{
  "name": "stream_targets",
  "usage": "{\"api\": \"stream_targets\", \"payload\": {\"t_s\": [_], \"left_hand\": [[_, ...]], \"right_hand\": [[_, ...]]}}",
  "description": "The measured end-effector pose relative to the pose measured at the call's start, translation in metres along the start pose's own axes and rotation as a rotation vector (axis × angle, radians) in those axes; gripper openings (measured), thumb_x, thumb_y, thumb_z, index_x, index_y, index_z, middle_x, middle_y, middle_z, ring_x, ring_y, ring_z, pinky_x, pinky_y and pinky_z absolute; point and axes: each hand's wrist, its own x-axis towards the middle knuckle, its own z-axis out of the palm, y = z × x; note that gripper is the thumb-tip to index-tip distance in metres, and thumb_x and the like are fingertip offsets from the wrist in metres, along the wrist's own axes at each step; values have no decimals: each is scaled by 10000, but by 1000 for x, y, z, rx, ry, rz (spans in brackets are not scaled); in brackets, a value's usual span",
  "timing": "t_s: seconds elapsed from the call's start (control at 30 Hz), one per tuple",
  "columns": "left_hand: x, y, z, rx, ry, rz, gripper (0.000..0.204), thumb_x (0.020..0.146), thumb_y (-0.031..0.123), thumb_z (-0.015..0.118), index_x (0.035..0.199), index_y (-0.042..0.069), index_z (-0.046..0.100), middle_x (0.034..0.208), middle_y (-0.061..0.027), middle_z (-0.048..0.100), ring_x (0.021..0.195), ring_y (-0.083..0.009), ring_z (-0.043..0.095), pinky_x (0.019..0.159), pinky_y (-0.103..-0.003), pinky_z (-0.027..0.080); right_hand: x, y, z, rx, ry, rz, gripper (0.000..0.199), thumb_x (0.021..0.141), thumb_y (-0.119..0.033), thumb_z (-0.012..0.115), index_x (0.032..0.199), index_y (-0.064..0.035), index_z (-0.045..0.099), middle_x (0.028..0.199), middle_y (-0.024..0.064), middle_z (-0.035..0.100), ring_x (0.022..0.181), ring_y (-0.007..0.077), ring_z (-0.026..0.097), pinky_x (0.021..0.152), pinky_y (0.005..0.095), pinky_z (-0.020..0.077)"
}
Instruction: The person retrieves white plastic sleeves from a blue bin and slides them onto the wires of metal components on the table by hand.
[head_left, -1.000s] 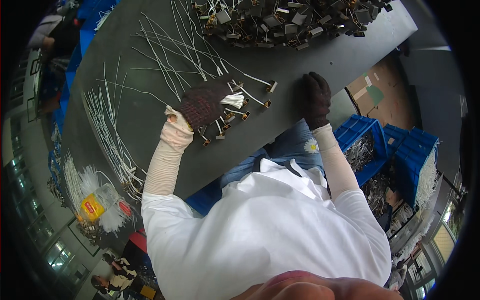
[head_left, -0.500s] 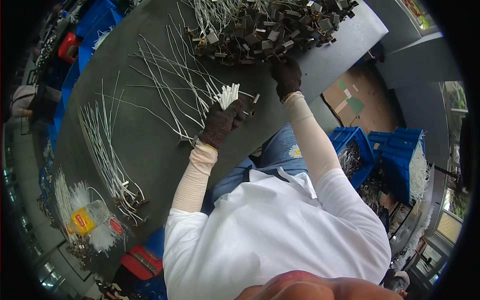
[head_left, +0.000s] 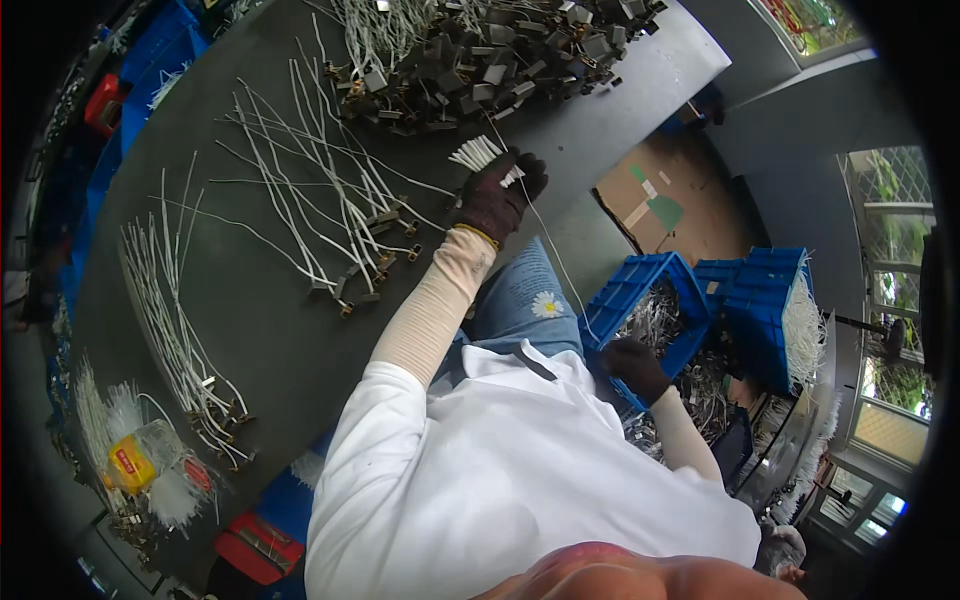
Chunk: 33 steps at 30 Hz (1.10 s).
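The left hand (head_left: 497,195), in a dark knitted glove, is wrapped around a bundle of short, slim white tubes (head_left: 476,153) above the dark grey bench (head_left: 290,330); these look light, flexible and rather slippery, so a loose grip around the middle should keep them together. One long, thin, pale wire (head_left: 557,256) runs past that hand towards the right hand (head_left: 637,370), dark-gloved and beside a blue plastic crate (head_left: 612,290); whether its fingers pinch the wire cannot be told. The wire looks light and springy, likely to tangle, and best taken near an end. Counting: two hands, one bundle whose tubes overlap too much to number, two spread groups of white wires with small metal clips (head_left: 383,262), one big heap of dark, boxy metal-clipped parts (head_left: 490,70), at least two blue crates, and one clear, yellow-labelled plastic bottle (head_left: 150,455).
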Motion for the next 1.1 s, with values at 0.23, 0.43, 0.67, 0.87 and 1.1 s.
{"api": "stream_targets", "payload": {"t_s": [0.23, 0.43, 0.67, 0.87, 1.1], "left_hand": [[-24, 32, -1, 150, -16, 181, 188, 941, 157, 585, 1066, 18, 613, 1014, -119, 656, 933, -257, 660, 890, -440, 554], [-45, 78, 0, -207, -119, 26, 215, 957, 122, 563, 1127, -7, 575, 1040, -130, 630, 955, -277, 648, 879, -433, 569], [-59, 80, 3, -58, -89, 208, 190, 954, 134, 576, 1106, 21, 586, 996, -124, 647, 974, -298, 651, 864, -421, 576], [-74, 78, 17, 13, -4, 290, 177, 933, 106, 602, 1094, 34, 594, 1000, -119, 657, 973, -299, 650, 872, -422, 572], [-97, 65, 10, 249, -103, 249, 170, 957, 147, 569, 1058, 20, 621, 999, -129, 657, 970, -271, 651, 869, -404, 566]], "right_hand": [[-25, 74, -66, -218, -125, 33, 173, 824, -126, 689, 919, 17, 700, 844, 82, 689, 774, 155, 639, 726, 293, 511], [-20, 49, -73, -251, -137, 92, 191, 825, -133, 695, 943, 17, 704, 865, 86, 695, 780, 155, 645, 707, 293, 524], [-21, 45, -85, -228, -100, 63, 172, 828, -134, 690, 951, -15, 711, 847, 56, 695, 731, 128, 639, 647, 278, 529], [-26, 36, -86, -168, -78, 117, 170, 830, -84, 710, 980, -5, 699, 890, 76, 693, 787, 160, 651, 724, 295, 537], [19, -28, -19, -295, -193, -58, 215, 853, -121, 685, 1019, 15, 677, 854, 74, 680, 751, 137, 630, 692, 277, 516]]}}
